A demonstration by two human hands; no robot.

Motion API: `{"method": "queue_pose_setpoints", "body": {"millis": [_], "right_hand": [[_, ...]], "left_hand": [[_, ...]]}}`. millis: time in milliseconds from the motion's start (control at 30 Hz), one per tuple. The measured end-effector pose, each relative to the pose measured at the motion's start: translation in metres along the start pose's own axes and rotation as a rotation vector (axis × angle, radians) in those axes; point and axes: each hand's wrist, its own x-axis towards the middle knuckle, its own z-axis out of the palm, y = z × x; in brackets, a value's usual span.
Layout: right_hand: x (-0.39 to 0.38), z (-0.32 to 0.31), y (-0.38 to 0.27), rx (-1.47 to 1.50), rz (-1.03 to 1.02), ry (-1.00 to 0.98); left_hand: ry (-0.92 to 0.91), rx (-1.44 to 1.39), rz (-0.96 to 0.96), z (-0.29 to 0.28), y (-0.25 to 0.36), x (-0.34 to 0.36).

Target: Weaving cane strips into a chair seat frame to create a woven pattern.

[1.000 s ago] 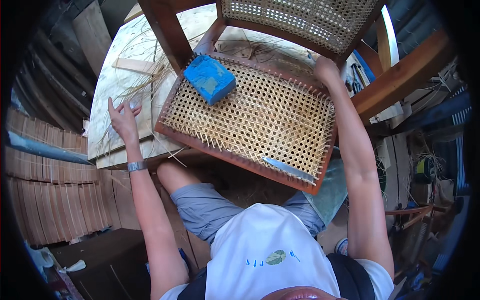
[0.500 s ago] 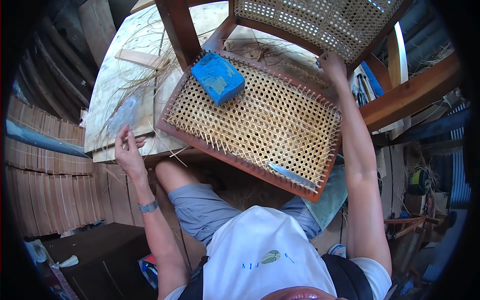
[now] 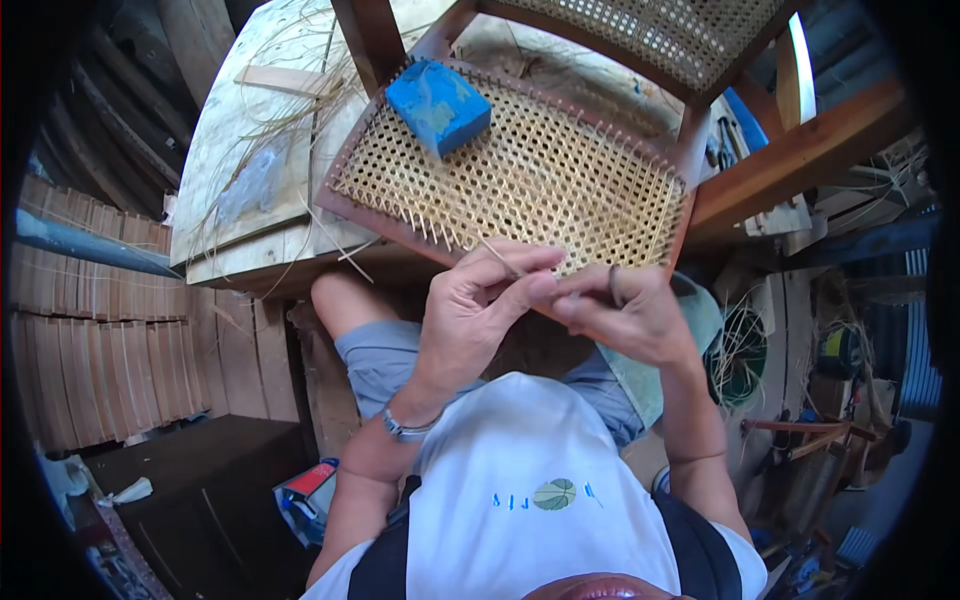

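Note:
My left hand [image 3: 470, 310] is over the near edge of a woven cane chair seat [image 3: 540, 170], its thumb and fingers pinched together. A thin, pale cane strand [image 3: 497, 254] sticks out from its fingertips. Close beside it, my right hand [image 3: 640, 315] is also closed, thumb against fingers, with a dark ring on one finger. Whatever its fingertips hold is too small to make out. Short pegs or strand ends stand along the seat's wooden rim. A blue block [image 3: 438, 108] with a worn top sits on the far left of the weave. My hands hide part of the near rim.
The chair's cane back [image 3: 660, 40] and wooden legs rise beyond the seat. Loose cane strands and a clear plastic bag [image 3: 255, 185] lie on the wooden table [image 3: 215, 130]. Stacked wooden pieces [image 3: 110, 380] stand at left; a green container of strands [image 3: 740, 360] is at right.
My right hand has come back from the seat's far right corner, and my left from beside the plastic bag. They now meet at the near rim. The knife seen there earlier is out of sight.

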Motion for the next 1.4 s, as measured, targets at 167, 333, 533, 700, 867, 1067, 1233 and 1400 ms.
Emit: {"method": "queue_pose_setpoints", "body": {"millis": [167, 333, 533, 700, 867, 1067, 1233, 1400], "right_hand": [[-0.039, -0.004, 0.010, 0.371, 0.422, -0.106], [-0.069, -0.012, 0.039, 0.600, 0.384, -0.158], [-0.078, -0.012, 0.034, 0.467, 0.479, -0.127], [-0.085, -0.013, 0.046, 0.438, 0.418, -0.043], [-0.093, -0.033, 0.051, 0.461, 0.533, 0.064], [-0.092, -0.033, 0.062, 0.419, 0.521, 0.083], [-0.100, -0.040, 0.073, 0.380, 0.536, 0.121], [-0.094, -0.039, 0.073, 0.389, 0.534, 0.145]], "left_hand": [[0.087, -0.075, -0.190, 0.008, -0.011, -0.015], [0.193, 0.067, -0.255, 0.017, -0.013, -0.028], [0.184, 0.174, -0.216, 0.027, -0.020, -0.040], [0.357, 0.215, -0.047, 0.017, 0.004, -0.035], [0.536, 0.215, 0.124, -0.021, 0.015, -0.027], [0.575, 0.243, 0.075, -0.027, 0.008, -0.037], [0.586, 0.218, 0.039, -0.021, 0.006, -0.043], [0.592, 0.248, 0.018, -0.020, 0.007, -0.050]]}}
